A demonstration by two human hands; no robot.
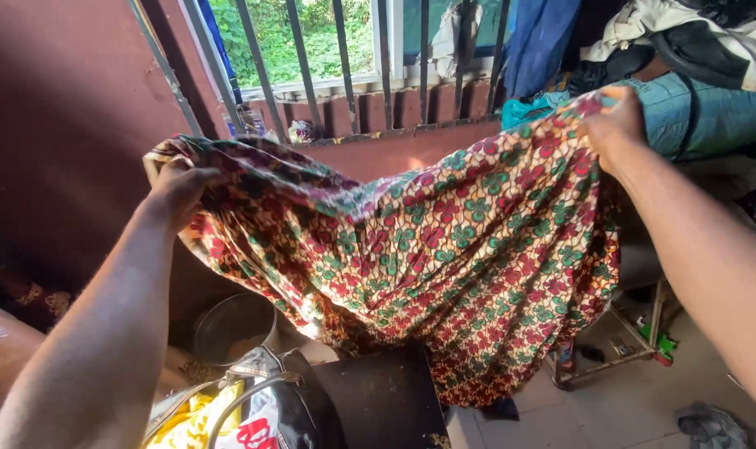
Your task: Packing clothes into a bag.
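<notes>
- Across the middle of the frame hangs a patterned cloth (pixel 444 249), red and green flowers on a pale ground, stretched wide and sagging between two raised hands.
- At centre left, the left hand (pixel 178 189) is closed on one top corner of the cloth, fingers bunched into the fabric.
- At upper right, the right hand (pixel 615 125) pinches the other top corner, thumb over the edge.
- By the look of it, the cloth is being spread out flat by its top edge; the step in hand seems to be opening it full width, and bringing the two corners together evenly would call for keeping the edge taut so the hanging part does not drag.
- Below the cloth, at bottom centre, sits a dark flat-topped surface (pixel 386 399), and left of it a round metal pot (pixel 232 328).
- At the bottom left edge lies a black bag (pixel 299 407) with something yellow beside it and a white package with red print, partly hidden.
- Along the top, window bars (pixel 345 58) stand before green leaves; at upper right clothes are heaped on a blue bundle (pixel 702 112).
</notes>
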